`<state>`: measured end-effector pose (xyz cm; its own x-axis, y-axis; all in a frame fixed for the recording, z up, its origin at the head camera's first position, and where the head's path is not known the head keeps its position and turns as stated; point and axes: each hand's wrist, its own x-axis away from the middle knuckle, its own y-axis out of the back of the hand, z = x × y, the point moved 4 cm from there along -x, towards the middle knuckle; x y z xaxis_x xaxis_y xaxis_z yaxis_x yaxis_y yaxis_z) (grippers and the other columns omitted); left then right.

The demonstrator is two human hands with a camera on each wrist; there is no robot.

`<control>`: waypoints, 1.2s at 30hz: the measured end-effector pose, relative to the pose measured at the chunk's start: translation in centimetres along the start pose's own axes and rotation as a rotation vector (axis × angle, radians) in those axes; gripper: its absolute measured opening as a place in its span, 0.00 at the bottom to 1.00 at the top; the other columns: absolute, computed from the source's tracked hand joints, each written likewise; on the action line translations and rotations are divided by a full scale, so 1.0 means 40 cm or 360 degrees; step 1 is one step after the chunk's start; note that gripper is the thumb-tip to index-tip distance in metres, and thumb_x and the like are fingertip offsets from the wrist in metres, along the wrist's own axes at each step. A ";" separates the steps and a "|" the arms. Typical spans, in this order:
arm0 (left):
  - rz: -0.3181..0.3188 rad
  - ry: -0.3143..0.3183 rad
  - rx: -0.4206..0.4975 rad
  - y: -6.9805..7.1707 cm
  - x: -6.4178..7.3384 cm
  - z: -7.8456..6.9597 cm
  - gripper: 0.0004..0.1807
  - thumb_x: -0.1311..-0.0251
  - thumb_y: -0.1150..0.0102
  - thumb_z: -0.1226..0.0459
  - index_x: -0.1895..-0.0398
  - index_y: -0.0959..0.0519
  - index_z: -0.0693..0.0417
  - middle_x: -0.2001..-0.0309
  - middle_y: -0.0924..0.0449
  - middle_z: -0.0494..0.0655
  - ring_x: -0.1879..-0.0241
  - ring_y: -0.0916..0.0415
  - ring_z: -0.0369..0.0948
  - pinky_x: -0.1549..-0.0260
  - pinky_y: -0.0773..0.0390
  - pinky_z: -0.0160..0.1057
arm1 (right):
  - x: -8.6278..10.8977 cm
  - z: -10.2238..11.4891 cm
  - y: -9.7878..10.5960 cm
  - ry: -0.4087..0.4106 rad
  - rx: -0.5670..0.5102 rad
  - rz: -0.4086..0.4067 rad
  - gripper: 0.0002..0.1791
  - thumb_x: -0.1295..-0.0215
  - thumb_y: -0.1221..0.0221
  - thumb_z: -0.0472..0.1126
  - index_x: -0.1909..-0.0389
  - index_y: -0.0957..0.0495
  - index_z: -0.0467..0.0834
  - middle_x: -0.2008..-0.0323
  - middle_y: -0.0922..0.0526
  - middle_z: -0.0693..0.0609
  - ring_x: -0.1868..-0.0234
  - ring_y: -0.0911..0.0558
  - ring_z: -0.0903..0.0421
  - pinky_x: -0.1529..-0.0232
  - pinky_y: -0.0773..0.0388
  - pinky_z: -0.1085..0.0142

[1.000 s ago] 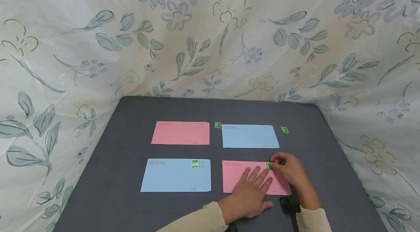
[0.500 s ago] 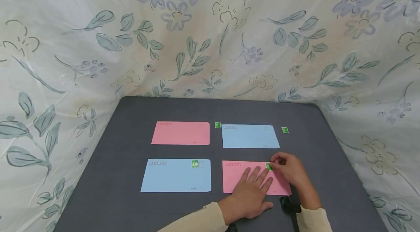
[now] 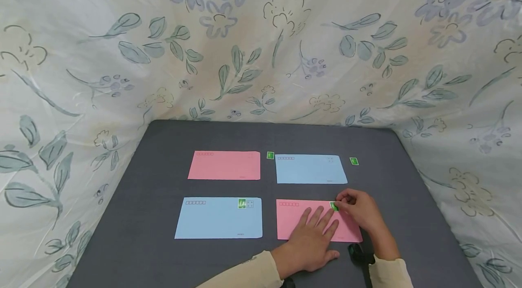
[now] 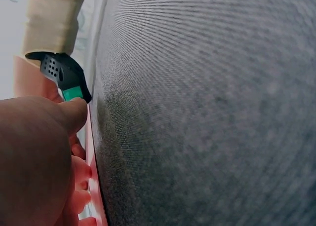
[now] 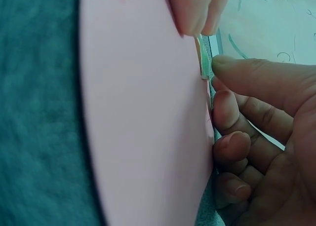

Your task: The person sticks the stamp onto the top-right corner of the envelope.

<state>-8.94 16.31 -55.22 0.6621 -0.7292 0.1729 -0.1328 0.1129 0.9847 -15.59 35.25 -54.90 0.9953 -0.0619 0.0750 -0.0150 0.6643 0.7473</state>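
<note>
My left hand point(image 3: 311, 243) lies flat with its fingers spread on the near right pink envelope point(image 3: 290, 216), the fingertips close to its upper right part. At that envelope's upper right corner, my right hand point(image 3: 361, 211) pinches the edge of a small green postage stamp point(image 3: 333, 207) with thumb and finger. From the right wrist view, the stamp point(image 5: 204, 60) stands slightly raised at the thumb tip, and the other fingers are curled beside the envelope. In the left wrist view, the left hand point(image 4: 37, 157) hides most of the pink envelope.
To the left lies a blue envelope point(image 3: 216, 220) bearing a green stamp point(image 3: 242, 203). Behind are another pink envelope point(image 3: 224, 165) and another blue envelope point(image 3: 311, 169). Loose green stamps point(image 3: 270, 156) lie beside each. The dark grey table point(image 3: 134, 215) is bordered by a floral curtain point(image 3: 244, 52).
</note>
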 end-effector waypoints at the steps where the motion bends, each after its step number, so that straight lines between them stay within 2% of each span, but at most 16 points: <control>1: 0.0000 -0.0001 0.0003 0.000 0.000 0.000 0.43 0.22 0.66 0.28 0.10 0.50 0.31 0.11 0.64 0.37 0.13 0.65 0.43 0.18 0.56 0.51 | 0.000 0.000 0.000 0.0005 -0.0003 0.0002 0.05 0.32 0.26 0.37 0.59 0.12 0.42 0.68 0.18 0.50 0.65 0.21 0.49 0.66 0.22 0.60; 17: 0.0002 0.0005 0.0005 -0.002 -0.004 0.000 0.43 0.23 0.67 0.27 0.10 0.50 0.29 0.11 0.63 0.36 0.13 0.65 0.42 0.18 0.56 0.51 | 0.004 0.007 0.003 0.0004 -0.0016 0.0005 0.07 0.32 0.26 0.37 0.58 0.12 0.41 0.68 0.18 0.50 0.66 0.21 0.50 0.69 0.22 0.63; 36: 0.0004 0.0007 -0.0023 -0.005 -0.003 -0.001 0.44 0.23 0.67 0.27 0.10 0.50 0.30 0.11 0.64 0.35 0.13 0.65 0.42 0.18 0.56 0.51 | 0.006 -0.002 0.002 0.0031 -0.0040 0.0003 0.06 0.32 0.26 0.37 0.58 0.12 0.42 0.67 0.18 0.50 0.65 0.20 0.49 0.68 0.20 0.63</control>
<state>-8.96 16.42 -55.43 0.6649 -0.7260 0.1754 -0.1240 0.1243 0.9845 -15.33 35.34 -54.88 0.9969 -0.0463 0.0635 -0.0148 0.6827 0.7305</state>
